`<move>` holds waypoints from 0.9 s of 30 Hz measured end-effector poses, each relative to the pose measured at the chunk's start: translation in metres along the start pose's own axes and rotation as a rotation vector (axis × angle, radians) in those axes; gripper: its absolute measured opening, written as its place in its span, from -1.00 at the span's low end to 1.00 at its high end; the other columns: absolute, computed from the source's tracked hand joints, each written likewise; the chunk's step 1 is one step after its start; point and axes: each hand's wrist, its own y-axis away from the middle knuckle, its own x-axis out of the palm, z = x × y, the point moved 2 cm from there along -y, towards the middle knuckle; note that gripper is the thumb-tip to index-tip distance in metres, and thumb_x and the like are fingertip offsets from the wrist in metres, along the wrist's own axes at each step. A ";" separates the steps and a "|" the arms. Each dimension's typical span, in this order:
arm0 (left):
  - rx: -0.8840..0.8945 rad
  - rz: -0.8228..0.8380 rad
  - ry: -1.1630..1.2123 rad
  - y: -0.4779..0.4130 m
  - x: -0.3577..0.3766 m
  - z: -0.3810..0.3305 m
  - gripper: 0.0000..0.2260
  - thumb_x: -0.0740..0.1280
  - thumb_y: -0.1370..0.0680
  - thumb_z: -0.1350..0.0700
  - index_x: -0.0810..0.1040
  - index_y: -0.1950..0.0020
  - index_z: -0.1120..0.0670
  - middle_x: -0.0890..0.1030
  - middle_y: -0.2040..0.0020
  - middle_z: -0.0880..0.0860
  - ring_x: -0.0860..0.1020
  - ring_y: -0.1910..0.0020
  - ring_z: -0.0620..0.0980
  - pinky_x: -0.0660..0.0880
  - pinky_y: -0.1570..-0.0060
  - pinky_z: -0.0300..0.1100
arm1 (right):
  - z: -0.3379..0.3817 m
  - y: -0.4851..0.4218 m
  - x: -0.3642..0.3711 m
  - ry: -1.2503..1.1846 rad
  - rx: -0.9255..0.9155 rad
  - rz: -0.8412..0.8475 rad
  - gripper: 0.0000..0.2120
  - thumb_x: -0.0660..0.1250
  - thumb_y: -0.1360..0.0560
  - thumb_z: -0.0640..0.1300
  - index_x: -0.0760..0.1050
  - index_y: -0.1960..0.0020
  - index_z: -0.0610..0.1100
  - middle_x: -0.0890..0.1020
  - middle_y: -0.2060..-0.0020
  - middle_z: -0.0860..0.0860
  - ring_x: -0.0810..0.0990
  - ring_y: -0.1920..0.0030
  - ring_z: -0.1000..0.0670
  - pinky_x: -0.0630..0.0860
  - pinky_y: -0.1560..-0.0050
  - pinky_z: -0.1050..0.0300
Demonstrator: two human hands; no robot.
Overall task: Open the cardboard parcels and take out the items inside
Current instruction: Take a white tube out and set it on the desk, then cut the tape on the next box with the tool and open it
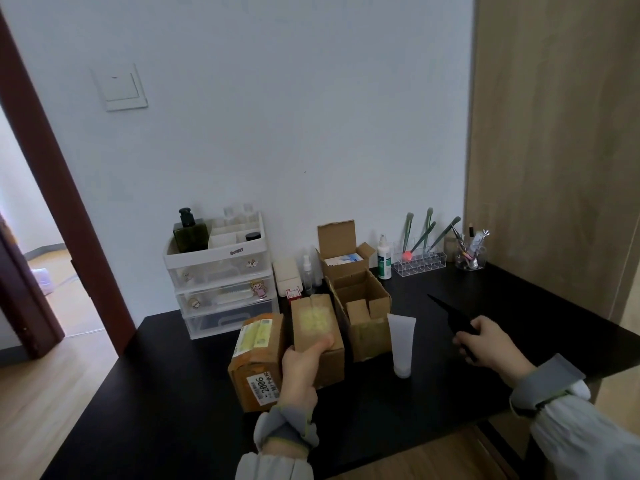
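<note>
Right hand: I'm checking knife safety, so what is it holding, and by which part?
The right hand holds a black knife by its handle, blade pointing away toward the wall. The left hand only rests on a closed parcel.

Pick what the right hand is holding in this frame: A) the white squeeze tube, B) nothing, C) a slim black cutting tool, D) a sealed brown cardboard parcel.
C: the right hand has its grip closed around a slim black cutting tool raised over the black tabletop, while the white plastic squeeze tube stands untouched beside it.
</note>
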 end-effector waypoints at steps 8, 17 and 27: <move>-0.032 -0.001 0.006 0.001 -0.001 0.009 -0.08 0.52 -0.36 0.03 0.02 -0.54 0.08 0.33 -0.39 0.19 0.36 -0.31 0.21 0.37 -0.28 0.12 | 0.081 0.044 -0.002 -0.013 -0.410 -0.051 -0.60 0.27 -0.47 -0.31 0.13 -0.16 -0.07 0.42 0.04 -0.14 0.48 0.31 0.01 0.39 0.38 0.16; 0.096 0.053 0.030 0.007 -0.012 0.021 -0.03 0.58 -0.27 0.05 0.04 -0.49 -0.19 0.31 -0.40 0.13 0.38 -0.25 0.16 0.42 -0.21 0.09 | 0.144 0.123 0.067 -0.141 -0.260 0.469 0.07 0.22 -0.15 0.57 -0.03 -0.50 0.13 0.19 -0.49 -0.03 0.26 -0.41 -0.08 0.24 -0.37 -0.12; 0.373 -0.190 -0.204 0.034 -0.016 0.026 -0.21 0.45 -0.39 -0.13 0.02 -0.43 -0.39 0.08 -0.39 0.08 0.19 -0.35 0.22 0.24 -0.27 0.08 | 0.126 0.135 0.122 -0.345 -0.186 0.443 -0.59 0.29 -0.50 0.08 0.30 -0.27 -0.02 0.54 -0.01 0.05 0.53 0.06 0.11 0.43 0.25 0.23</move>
